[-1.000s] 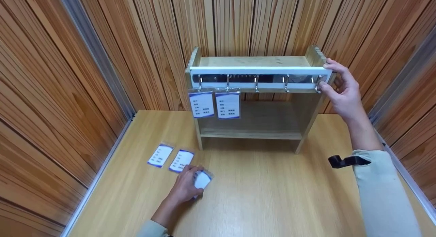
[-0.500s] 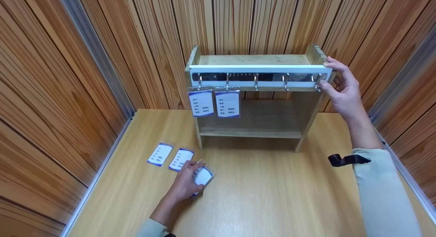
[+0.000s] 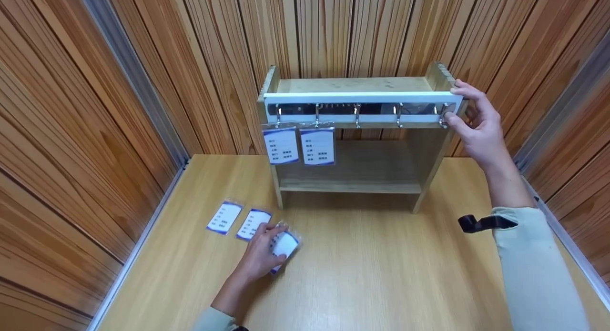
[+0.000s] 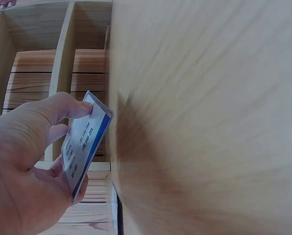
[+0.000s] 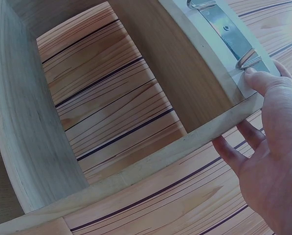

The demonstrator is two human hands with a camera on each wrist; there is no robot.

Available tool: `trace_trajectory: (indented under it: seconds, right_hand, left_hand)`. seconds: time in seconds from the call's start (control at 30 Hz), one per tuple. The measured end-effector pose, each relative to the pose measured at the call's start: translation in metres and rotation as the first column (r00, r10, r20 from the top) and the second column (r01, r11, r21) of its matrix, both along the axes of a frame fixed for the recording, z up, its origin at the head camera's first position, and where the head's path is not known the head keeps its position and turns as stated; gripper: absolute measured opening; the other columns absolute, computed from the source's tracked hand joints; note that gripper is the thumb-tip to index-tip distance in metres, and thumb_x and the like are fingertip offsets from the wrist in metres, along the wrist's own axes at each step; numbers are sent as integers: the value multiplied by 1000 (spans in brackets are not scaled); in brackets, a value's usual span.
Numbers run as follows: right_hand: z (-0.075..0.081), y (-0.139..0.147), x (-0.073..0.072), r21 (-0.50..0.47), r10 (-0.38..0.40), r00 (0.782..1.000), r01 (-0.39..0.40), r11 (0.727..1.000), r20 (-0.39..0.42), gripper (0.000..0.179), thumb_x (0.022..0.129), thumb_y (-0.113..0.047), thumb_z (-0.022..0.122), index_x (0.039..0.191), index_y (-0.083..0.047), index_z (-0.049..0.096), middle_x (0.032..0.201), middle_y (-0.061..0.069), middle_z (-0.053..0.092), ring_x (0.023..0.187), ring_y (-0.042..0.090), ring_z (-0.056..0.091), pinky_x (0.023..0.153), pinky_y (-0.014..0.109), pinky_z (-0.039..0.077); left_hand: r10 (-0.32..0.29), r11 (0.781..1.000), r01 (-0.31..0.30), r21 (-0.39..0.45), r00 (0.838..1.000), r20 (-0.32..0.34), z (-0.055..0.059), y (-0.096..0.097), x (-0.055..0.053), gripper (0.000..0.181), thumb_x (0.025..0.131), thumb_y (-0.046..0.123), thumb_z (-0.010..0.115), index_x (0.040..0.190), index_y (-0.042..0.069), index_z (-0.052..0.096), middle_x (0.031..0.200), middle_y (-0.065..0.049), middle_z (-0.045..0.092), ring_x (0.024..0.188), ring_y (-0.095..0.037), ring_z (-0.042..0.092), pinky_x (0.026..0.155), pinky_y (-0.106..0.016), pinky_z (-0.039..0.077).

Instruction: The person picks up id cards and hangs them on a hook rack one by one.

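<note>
A white rectangular card with blue ends, in a clear plastic holder (image 3: 286, 245), is pinched between the thumb and fingers of the left hand (image 3: 259, 257) low over a pale wood-grain tabletop (image 3: 381, 274) (whether the tabletop is touched cannot be told). From the head, part of the card is covered by the fingers; in the left wrist view, its printed lines and steep tilt are plainly shown, and a shadow is cast on the tabletop.

Just beside the left hand, a near flat card of the same white and blue (image 3: 252, 222) is partly hidden by the fingers in the head view; beyond it lies a far flat card (image 3: 224, 217).

Farther back, a first hanging card (image 3: 280, 147) and a second hanging card (image 3: 318, 148) are hung from the two leftmost of five silver metal hooks (image 3: 357, 115), set on a white rail with a dark glossy strip (image 3: 333, 95). The rail's right end is gripped by the right hand (image 3: 481, 126), with the thumb pressed on its front near the last hook. In the right wrist view, other fingers are seen behind the side of the pale wooden shelf (image 3: 352, 166), and brown plank wall (image 3: 329, 31) is shown through its open middle.
</note>
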State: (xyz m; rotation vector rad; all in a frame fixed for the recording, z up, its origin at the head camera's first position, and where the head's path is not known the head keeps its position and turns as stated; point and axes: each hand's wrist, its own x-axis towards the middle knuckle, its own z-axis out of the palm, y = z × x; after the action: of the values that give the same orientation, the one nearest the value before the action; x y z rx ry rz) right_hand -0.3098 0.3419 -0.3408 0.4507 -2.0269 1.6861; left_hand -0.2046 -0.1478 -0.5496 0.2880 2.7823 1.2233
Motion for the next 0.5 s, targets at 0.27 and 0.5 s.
trace_trajectory:
  seconds: [0.27,0.5]
  right_hand:
    - [-3,1,0,22,-14,1000,14,1000,3,48,109,-2,67,156,-12,61,181,6,42,169,30,34,144,53,27]
    - [1,1,1,27,-19,1000,19,999,-17,48,109,-1,66,155,-10,61,180,7,43,169,29,34,145,50,26]
  left_hand:
    - [4,1000,-3,19,1000,-27,1,9,1,72,92,7,91,159,11,65,158,-24,55,146,-45,58,121,-64,55]
    - [-1,998,6,70,998,-70,4,21,-3,71,92,6,91,158,11,65,157,-23,56,145,-43,59,122,-63,54]
